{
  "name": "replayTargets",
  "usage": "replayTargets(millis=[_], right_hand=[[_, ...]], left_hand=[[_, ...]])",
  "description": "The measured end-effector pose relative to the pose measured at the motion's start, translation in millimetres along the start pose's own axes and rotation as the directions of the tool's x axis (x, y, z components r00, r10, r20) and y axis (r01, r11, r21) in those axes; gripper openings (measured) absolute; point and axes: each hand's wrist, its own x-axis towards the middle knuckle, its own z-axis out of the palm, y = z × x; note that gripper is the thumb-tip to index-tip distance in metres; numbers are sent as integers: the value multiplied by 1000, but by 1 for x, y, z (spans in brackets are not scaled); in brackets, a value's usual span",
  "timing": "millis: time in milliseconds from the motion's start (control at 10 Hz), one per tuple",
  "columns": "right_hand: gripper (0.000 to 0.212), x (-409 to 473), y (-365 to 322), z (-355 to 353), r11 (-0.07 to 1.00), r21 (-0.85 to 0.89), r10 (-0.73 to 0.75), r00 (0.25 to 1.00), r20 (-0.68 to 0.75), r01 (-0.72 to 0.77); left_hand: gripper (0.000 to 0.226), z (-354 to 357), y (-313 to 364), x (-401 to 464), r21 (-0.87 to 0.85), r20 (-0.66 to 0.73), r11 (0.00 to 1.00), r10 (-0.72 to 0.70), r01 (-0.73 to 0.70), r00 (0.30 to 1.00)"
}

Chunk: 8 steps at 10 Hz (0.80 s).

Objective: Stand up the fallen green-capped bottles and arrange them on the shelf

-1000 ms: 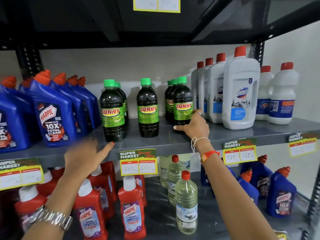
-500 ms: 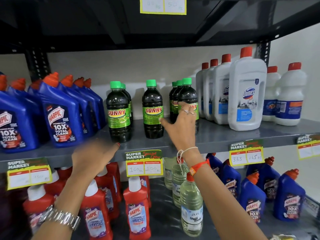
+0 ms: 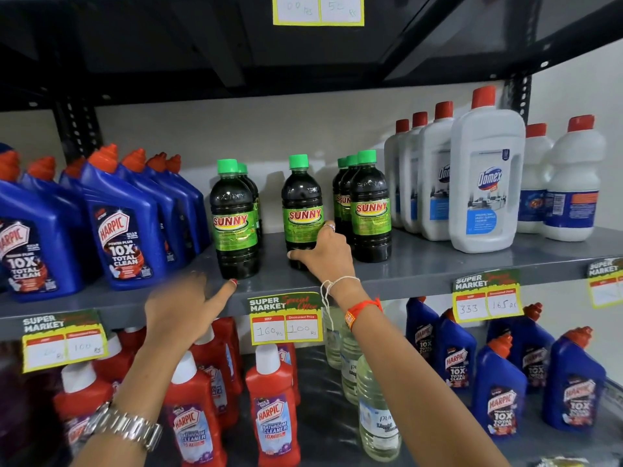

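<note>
the right hand (image 3: 325, 252) wraps the base of the middle green-capped bottle (image 3: 302, 210), upright on the grey shelf (image 3: 438, 264). the left hand (image 3: 183, 303), blurred, hangs loosely spread at the shelf edge, holding nothing, just below the left bottle (image 3: 234, 219). more bottles (image 3: 369, 207) stand upright just right.

The right hand (image 3: 325, 252) has shifted left from the right-hand bottle cluster (image 3: 369, 210) to grasp the centre-frame green-capped bottle (image 3: 301, 203).
</note>
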Motion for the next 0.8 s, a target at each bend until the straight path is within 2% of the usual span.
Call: replayTargets(millis=[300, 500, 600, 700, 800], right_hand=[[65, -2, 1, 0, 1000, 9, -3, 1000, -20, 3], [70, -14, -1, -8, 999, 51, 4, 999, -42, -2], [64, -25, 3, -30, 984, 175, -15, 989, -149, 41], [44, -44, 2, -54, 894, 439, 64, 944, -324, 90], [30, -68, 26, -106, 779, 548, 145, 763, -630, 305]], left_hand=[[83, 0, 0, 1, -7, 3, 1000, -11, 11, 1000], [87, 2, 1, 0, -35, -30, 999, -9, 8, 1000], [95, 7, 0, 1, -88, -17, 995, -41, 39, 999], [92, 3, 10, -3, -197, -148, 980, -46, 16, 988], [82, -13, 36, 3, -245, -283, 965, 18, -91, 959]])
